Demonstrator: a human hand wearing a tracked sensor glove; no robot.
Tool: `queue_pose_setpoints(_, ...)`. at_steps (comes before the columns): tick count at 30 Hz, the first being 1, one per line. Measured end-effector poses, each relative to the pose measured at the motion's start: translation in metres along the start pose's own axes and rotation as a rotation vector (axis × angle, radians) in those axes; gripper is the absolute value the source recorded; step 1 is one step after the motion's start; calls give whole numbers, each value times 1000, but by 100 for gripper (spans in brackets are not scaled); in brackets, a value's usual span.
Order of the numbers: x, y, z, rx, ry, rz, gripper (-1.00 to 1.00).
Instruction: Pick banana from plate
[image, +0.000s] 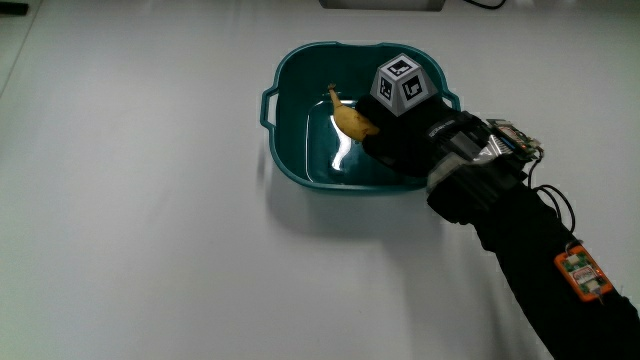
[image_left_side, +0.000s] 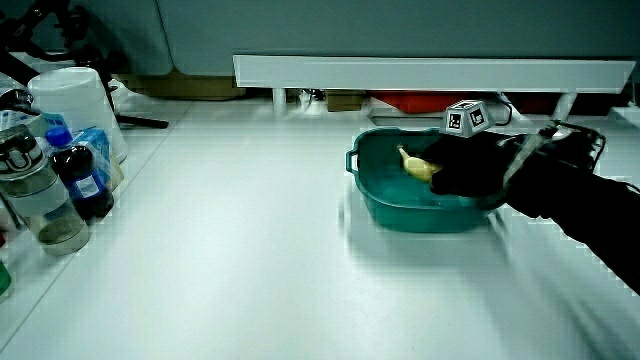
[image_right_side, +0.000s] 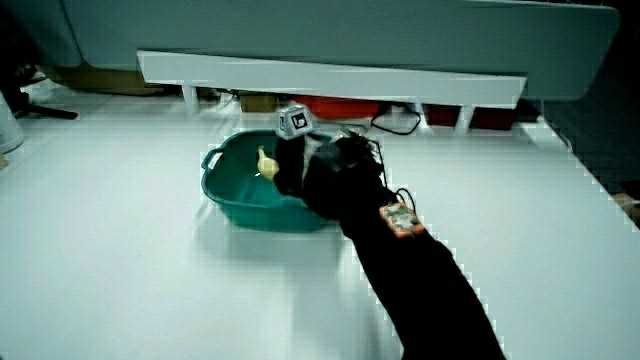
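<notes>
A teal basin with two small handles sits on the white table, and the banana lies inside it, its thin stem pointing toward twelve o'clock from the fruit's body. The gloved hand reaches into the basin over the rim at about four o'clock of the basin's middle, and its fingertips are touching the banana's thicker end. I cannot tell whether the fingers have closed round it. The patterned cube rides on the back of the hand, just above the basin's rim. The forearm stretches from the hand toward the person.

In a side view the banana shows pale yellow against the basin's inner wall, and several bottles and a white tub stand well apart from the basin at the table's edge.
</notes>
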Motion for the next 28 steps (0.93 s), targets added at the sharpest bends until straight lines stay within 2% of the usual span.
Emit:
queue_pose_setpoints(1, -2, -5, 3, 21, -11, -3, 100)
queue_pose_setpoints(2, -2, -9, 5, 10, -5, 9, 100)
queue_pose_setpoints(6, -8, -26, 13, 49, -27, 22, 100)
queue_pose_setpoints(11, -17, -47, 23, 134, -48, 41, 100)
queue_pose_setpoints(16, -25, -67, 31, 178, -45, 61, 100)
queue_pose_setpoints(17, -28, -71, 33, 193, -69, 71, 100)
queue_pose_setpoints(26, -51, -109, 37, 247, -93, 150, 100)
queue_pose_setpoints(28, -57, -118, 38, 277, -123, 178, 100)
